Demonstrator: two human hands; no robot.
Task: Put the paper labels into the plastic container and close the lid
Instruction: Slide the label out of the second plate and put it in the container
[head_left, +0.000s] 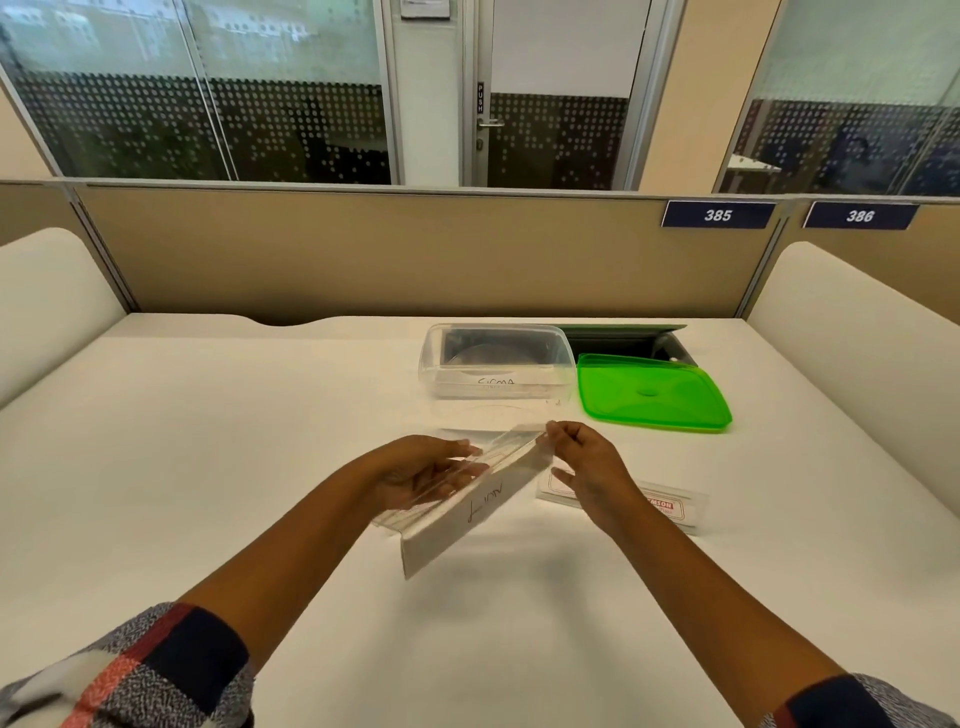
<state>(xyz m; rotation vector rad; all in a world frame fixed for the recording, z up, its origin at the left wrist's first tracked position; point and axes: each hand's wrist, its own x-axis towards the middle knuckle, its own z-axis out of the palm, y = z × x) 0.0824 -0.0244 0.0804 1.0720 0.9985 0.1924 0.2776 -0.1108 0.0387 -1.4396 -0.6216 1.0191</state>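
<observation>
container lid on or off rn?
Off. The green lid lies flat on the table, right of the clear plastic container, whose top is uncovered.

Bright even light, soft shadows, wide-angle edge warping.

We are in an office, seated at a white desk (260, 441) in an open-plan cubicle row. Tan fabric partitions (363, 249) fence the desk, carrying blue seat plates numbered 385 (718, 215) and 386 (860, 215). Beyond them we see glass walls with dotted frosting (208, 130) and a glazed door (556, 93) marked PUSH, as meeting rooms have.
</observation>
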